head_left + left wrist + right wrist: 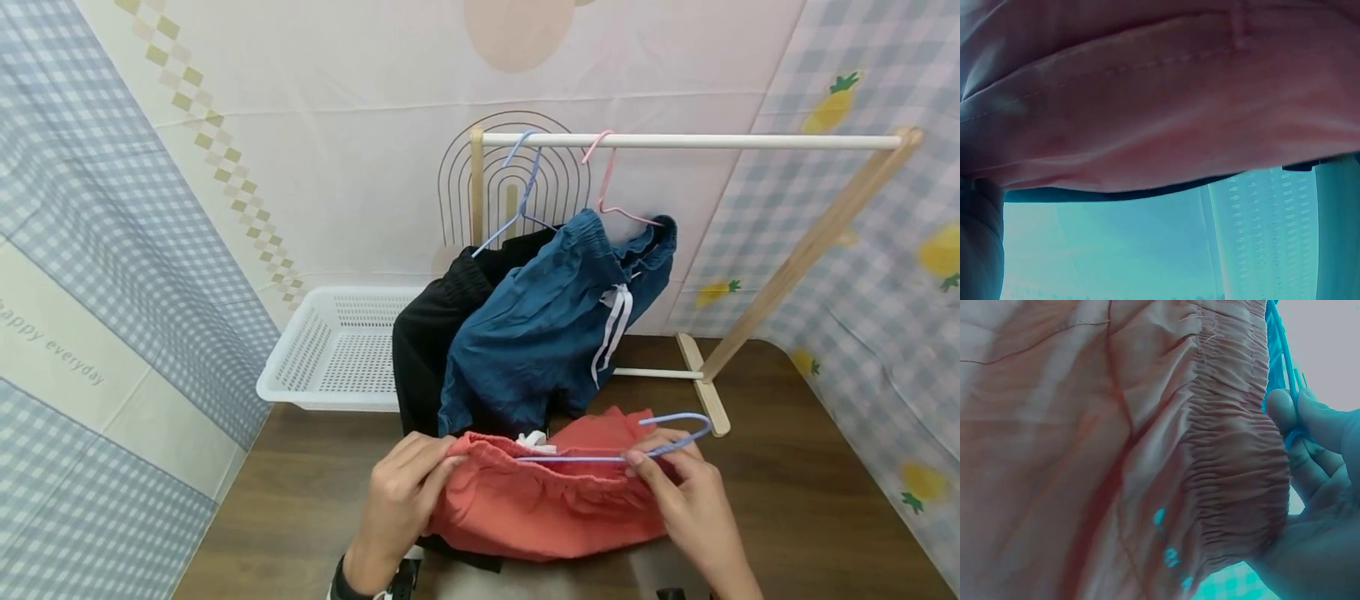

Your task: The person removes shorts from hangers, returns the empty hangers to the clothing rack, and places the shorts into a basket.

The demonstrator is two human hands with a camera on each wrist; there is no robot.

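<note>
Staged home-laundry corner. Patterned fabric backdrops (112, 275) as walls, wooden clothes rack (690, 142) with hung shorts (540, 325), white perforated basket (330, 350), all on dark wood-grain tabletop (787, 500).

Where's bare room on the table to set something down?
Free: the dark table right of the rack foot, and left of the red shorts, below the white basket. Crowded: centre, under the blue shorts.

black garment (427, 333) half hidden; basket (300, 367) partly covered
</note>
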